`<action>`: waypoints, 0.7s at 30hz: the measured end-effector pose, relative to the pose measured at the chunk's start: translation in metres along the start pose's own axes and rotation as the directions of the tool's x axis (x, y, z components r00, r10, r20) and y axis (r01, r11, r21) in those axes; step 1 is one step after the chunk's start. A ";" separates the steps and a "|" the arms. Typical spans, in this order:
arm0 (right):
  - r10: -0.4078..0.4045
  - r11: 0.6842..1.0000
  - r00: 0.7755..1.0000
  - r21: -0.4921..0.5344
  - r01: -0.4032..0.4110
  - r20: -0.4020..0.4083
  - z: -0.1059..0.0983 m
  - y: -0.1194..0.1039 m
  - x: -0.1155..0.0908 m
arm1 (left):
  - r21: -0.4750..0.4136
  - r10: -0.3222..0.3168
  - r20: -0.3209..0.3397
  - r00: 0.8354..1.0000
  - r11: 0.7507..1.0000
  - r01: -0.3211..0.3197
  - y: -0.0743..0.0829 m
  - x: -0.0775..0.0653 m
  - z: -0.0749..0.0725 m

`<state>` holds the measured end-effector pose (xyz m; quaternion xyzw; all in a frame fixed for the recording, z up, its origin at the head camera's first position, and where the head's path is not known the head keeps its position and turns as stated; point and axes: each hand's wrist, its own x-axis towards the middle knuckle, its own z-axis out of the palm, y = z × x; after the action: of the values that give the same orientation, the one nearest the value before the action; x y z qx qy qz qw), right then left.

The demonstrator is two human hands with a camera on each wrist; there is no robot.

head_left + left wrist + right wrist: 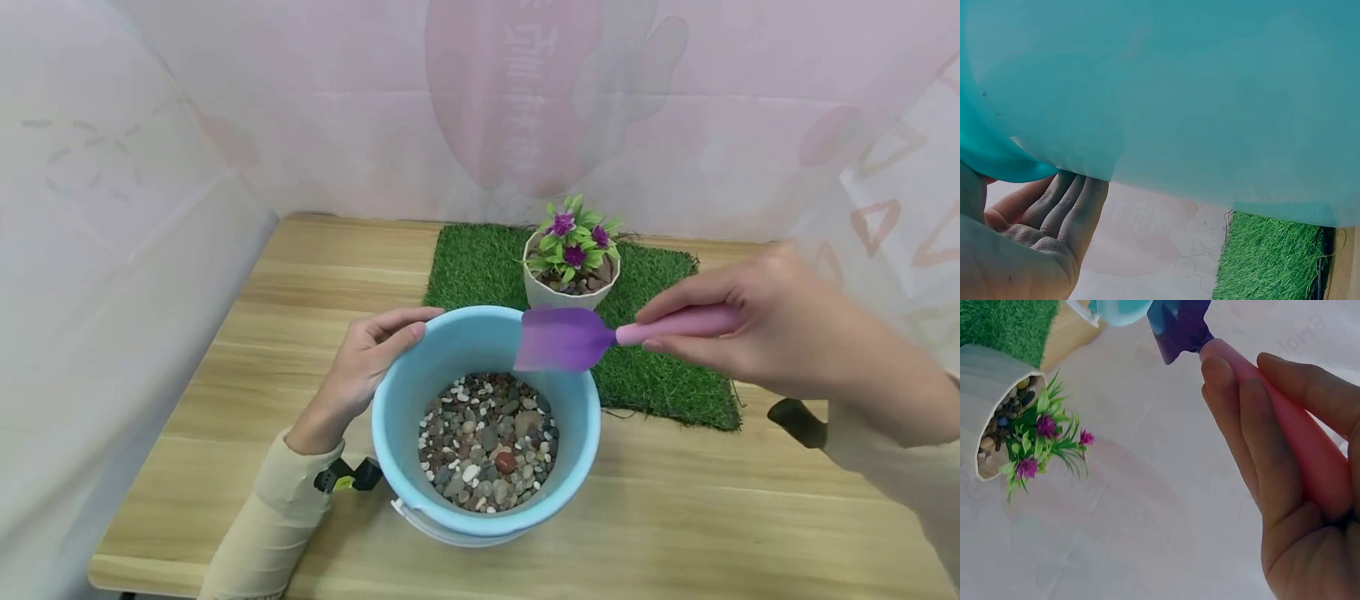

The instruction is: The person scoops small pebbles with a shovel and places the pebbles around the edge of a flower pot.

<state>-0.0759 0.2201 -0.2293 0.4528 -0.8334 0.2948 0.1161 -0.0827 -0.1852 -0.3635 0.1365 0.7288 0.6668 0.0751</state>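
A light blue bucket (465, 346) stands at the front middle of the wooden table, a layer of mixed pebbles (487, 437) on its bottom. My left hand (360, 367) grips its left rim, with the thumb at the edge and the fingers (1082, 215) against the outer wall. With my right hand (810, 342) I hold a small garden trowel by its pink handle (1310, 440), thumb on one side and fingers on the other. The trowel's purple blade (562, 342) overlaps the bucket's far right rim in the head view and carries no pebbles that show.
Behind the bucket lies a mat of artificial grass (480, 262). On it stands a white pot (566, 297) of purple flowers, with small stones around the stems. A white bucket handle (427, 523) hangs at the front. Pale printed cloth (360, 125) encloses the table's back and sides.
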 end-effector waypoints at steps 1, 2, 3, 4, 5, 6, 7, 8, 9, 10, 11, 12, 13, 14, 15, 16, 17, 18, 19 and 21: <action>-0.011 1.000 1.000 0.000 0.011 0.013 0.002 -0.001 0.001 | 0.001 0.000 -0.001 1.000 1.000 0.000 0.000 0.000 0.000; -0.018 1.000 0.999 0.003 0.018 0.031 0.004 -0.002 0.001 | 0.002 -0.002 -0.002 1.000 1.000 0.002 0.000 0.000 0.000; -0.024 1.000 0.999 0.010 0.024 0.047 0.007 -0.003 0.002 | 0.001 -0.004 -0.001 1.000 1.000 0.004 0.000 0.001 0.000; -0.032 0.999 0.998 0.006 0.032 0.063 0.009 -0.004 0.002 | 0.004 -0.003 -0.001 1.000 1.000 0.003 0.000 0.001 0.000; -0.043 0.999 0.996 0.012 0.042 0.080 0.012 -0.005 0.003 | 0.004 -0.004 -0.002 1.000 1.000 0.004 0.000 0.001 0.000; -0.045 0.999 0.994 0.024 0.042 0.104 0.014 -0.007 0.003 | 0.005 -0.004 -0.003 1.000 1.000 0.004 0.000 0.001 0.000; -0.041 0.999 0.991 0.036 0.037 0.128 0.017 -0.008 0.004 | 0.007 -0.004 -0.003 1.000 1.000 0.004 0.000 0.001 0.000; -0.043 0.998 0.988 0.053 0.035 0.149 0.019 -0.009 0.005 | 0.006 -0.004 -0.003 1.000 1.000 0.004 0.000 0.001 0.000; -0.046 0.997 0.986 0.062 0.037 0.162 0.021 -0.010 0.006 | 0.006 -0.003 -0.003 1.000 1.000 0.003 0.000 0.002 0.000; -0.046 0.997 0.984 0.070 0.034 0.172 0.023 -0.011 0.008 | 0.005 -0.002 -0.003 1.000 1.000 0.003 0.000 0.002 0.000; -0.049 0.996 0.982 0.078 0.036 0.182 0.026 -0.011 0.009 | 0.003 -0.003 -0.003 1.000 1.000 0.003 0.000 0.002 0.000; -0.053 0.996 0.980 0.083 0.037 0.190 0.028 -0.012 0.011 | 0.002 -0.003 -0.002 1.000 1.000 0.003 0.000 0.002 0.000; -0.060 0.995 0.979 0.089 0.044 0.194 0.030 -0.012 0.013 | 0.000 -0.003 -0.001 1.000 1.000 0.003 0.000 0.002 0.000; -0.069 0.994 0.978 0.100 0.050 0.198 0.033 -0.012 0.015 | -0.001 -0.004 -0.001 1.000 1.000 0.004 0.000 0.001 0.000; -0.079 0.992 0.976 0.111 0.058 0.203 0.035 -0.013 0.017 | 0.001 -0.005 0.000 1.000 1.000 0.005 0.000 0.001 0.000; -0.080 0.991 0.973 0.126 0.054 0.215 0.037 -0.013 0.019 | 0.002 -0.006 0.000 1.000 1.000 0.006 0.000 0.001 0.000; -0.083 0.989 0.970 0.139 0.052 0.228 0.039 -0.014 0.021 | 0.004 -0.006 0.000 1.000 1.000 0.006 0.000 0.001 0.000; -0.084 0.987 0.967 0.154 0.047 0.242 0.042 -0.015 0.023 | 0.006 -0.007 -0.001 1.000 1.000 0.007 0.000 0.001 0.000; -0.078 0.986 0.963 0.166 0.036 0.257 0.044 -0.016 0.025 | 0.006 -0.007 -0.001 1.000 1.000 0.007 0.000 0.001 0.000; -0.066 0.984 0.955 0.180 0.014 0.288 0.048 -0.017 0.028 | 0.006 -0.006 -0.002 1.000 1.000 0.006 0.000 0.001 0.000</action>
<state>-0.0740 0.1650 -0.2484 0.5168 -0.8028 0.2944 -0.0429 -0.0831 -0.1846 -0.3632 0.1338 0.7314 0.6643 0.0761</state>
